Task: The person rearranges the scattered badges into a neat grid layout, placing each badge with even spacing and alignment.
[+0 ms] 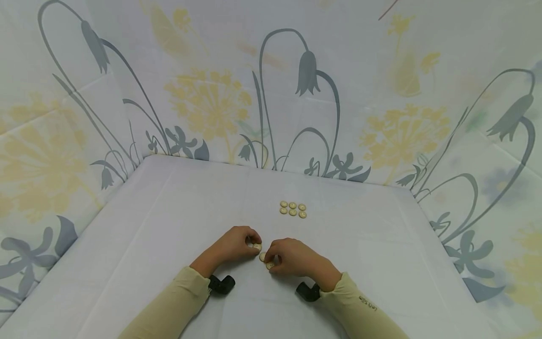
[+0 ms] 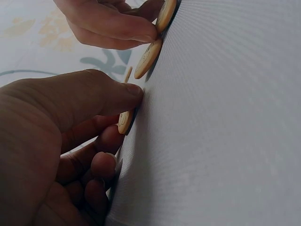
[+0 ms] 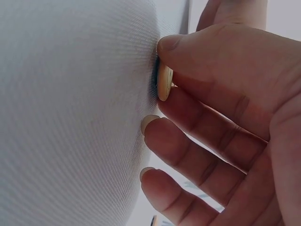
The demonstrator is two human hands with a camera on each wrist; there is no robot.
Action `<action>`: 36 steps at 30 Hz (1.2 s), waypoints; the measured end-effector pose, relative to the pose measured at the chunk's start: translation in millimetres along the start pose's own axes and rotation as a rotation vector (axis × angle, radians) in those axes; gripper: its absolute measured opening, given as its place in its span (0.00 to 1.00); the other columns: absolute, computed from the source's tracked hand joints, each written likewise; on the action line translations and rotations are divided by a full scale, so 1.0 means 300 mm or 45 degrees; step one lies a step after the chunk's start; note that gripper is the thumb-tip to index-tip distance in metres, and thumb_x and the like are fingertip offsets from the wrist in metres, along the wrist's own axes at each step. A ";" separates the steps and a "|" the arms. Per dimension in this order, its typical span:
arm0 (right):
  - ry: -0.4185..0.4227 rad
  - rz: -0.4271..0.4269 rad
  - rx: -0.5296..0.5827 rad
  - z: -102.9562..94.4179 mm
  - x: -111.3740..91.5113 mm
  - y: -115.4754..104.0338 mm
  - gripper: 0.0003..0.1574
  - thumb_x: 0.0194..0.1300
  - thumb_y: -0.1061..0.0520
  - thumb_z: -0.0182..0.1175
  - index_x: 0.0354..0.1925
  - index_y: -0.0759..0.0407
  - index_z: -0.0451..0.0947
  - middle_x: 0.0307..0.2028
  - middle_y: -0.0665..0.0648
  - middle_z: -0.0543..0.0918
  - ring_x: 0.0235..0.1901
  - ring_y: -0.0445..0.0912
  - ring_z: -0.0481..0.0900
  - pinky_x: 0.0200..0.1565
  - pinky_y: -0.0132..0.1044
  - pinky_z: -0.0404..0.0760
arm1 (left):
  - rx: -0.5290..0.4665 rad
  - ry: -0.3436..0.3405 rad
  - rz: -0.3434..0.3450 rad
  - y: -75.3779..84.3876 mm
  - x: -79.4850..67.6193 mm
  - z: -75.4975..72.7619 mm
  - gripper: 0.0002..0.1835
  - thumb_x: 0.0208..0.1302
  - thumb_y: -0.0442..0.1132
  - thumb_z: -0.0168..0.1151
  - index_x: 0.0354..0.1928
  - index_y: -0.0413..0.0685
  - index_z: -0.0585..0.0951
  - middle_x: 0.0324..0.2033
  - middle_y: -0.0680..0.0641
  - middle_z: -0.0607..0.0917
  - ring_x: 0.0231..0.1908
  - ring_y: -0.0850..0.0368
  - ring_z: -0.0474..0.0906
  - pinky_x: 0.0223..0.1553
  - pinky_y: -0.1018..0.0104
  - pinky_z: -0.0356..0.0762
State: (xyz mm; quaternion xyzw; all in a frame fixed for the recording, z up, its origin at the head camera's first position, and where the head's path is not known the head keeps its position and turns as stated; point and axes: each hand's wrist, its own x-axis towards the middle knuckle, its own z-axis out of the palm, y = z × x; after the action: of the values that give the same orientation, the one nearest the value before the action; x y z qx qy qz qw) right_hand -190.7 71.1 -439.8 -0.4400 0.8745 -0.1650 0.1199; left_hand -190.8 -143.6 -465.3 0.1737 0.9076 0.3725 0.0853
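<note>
My left hand (image 1: 238, 245) is low over the white table, its thumb and fingers pinching a small round wooden disc (image 1: 257, 246) at the edge. The left wrist view shows that disc (image 2: 125, 121) tilted beneath the thumb, close to the cloth. Just right of it, my right hand (image 1: 296, 258) has its thumb and forefinger around another wooden disc (image 1: 269, 266). A third disc (image 1: 262, 256) lies between the two hands, beside the right fingertips. In the right wrist view one disc (image 3: 164, 84) is held between thumb and forefinger, while the other fingers are spread loosely.
Farther back on the white-covered table (image 1: 203, 197), several matching wooden discs (image 1: 292, 212) lie in two rows of three. Flower-printed cloth (image 1: 296, 117) rises behind the table and at both sides. Black wrist devices (image 1: 222, 285) sit below both hands.
</note>
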 end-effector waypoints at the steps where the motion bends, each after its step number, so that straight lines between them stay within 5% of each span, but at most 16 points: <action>1: 0.000 -0.001 0.001 0.000 -0.001 0.001 0.10 0.57 0.54 0.68 0.40 0.49 0.86 0.36 0.42 0.83 0.29 0.32 0.72 0.36 0.27 0.73 | -0.003 -0.001 0.001 0.000 0.000 0.001 0.07 0.56 0.39 0.68 0.38 0.51 0.85 0.33 0.56 0.82 0.32 0.62 0.72 0.37 0.67 0.72; 36: 0.056 0.025 -0.147 -0.028 -0.019 0.032 0.08 0.58 0.54 0.67 0.39 0.50 0.86 0.35 0.44 0.82 0.28 0.34 0.71 0.34 0.28 0.73 | -0.001 -0.013 -0.004 -0.003 0.001 0.002 0.08 0.55 0.40 0.70 0.38 0.51 0.85 0.33 0.56 0.82 0.32 0.62 0.72 0.36 0.68 0.71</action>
State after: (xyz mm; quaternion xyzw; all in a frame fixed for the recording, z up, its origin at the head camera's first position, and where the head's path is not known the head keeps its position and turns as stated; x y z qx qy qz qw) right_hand -197.3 82.7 -435.4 -0.4339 0.8893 -0.1227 0.0768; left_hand -191.1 -143.6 -466.4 0.1742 0.9073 0.3719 0.0906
